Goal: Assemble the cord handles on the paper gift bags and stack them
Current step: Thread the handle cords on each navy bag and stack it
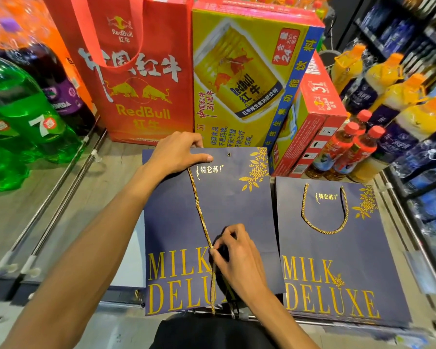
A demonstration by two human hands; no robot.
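Gold cord (199, 210) crosses the bag (239, 205), from left hand (179, 152) clasping the top edge to right hand (237, 255), its grip pinching it.

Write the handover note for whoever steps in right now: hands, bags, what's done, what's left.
Left hand grips the top edge of the left gift bag, thumb pressed on its face.
Right hand pinches the gold cord, which runs from under that thumb down the bag.
Done: right gift bag has its cord handle fitted.
Left: the eyelet is empty; thread the cord, then stack.
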